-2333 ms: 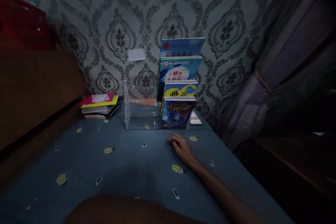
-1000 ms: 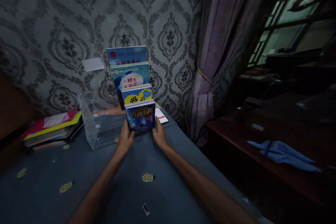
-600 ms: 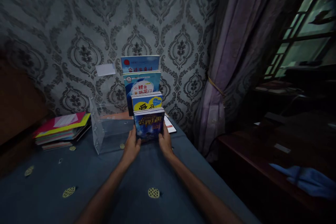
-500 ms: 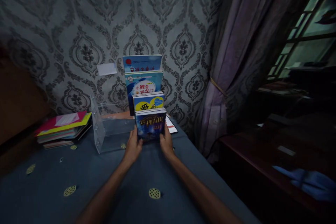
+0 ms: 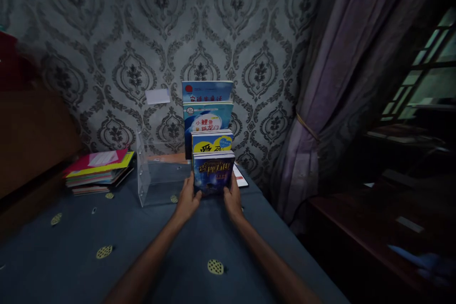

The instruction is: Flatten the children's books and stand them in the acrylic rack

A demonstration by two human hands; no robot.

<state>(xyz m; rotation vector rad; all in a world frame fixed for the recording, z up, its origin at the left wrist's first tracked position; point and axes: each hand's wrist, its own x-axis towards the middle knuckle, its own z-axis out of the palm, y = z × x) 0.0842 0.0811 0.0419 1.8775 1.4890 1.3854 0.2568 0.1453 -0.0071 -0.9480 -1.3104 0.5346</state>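
Several books stand upright in stepped rows in a clear acrylic rack (image 5: 154, 185) on a blue patterned cloth. The front one is a dark blue book (image 5: 213, 172) with gold lettering. My left hand (image 5: 188, 199) grips its left edge and my right hand (image 5: 232, 198) grips its right edge, fingers curled round the cover. Behind it rise a yellow book (image 5: 211, 142), a pale blue book (image 5: 207, 117) and a taller blue book (image 5: 207, 91). The rack's left half holds nothing I can see.
A stack of coloured books (image 5: 99, 172) lies at the left by a brown headboard (image 5: 33, 137). Patterned wallpaper backs the rack, with a white card (image 5: 157, 96) on it. A purple curtain (image 5: 335, 85) hangs right, above a dark wooden table (image 5: 377, 232).
Earlier only my right hand lay on the cloth. Both hands then came to the front dark blue book and have stayed on its edges; the view has shifted slightly left.
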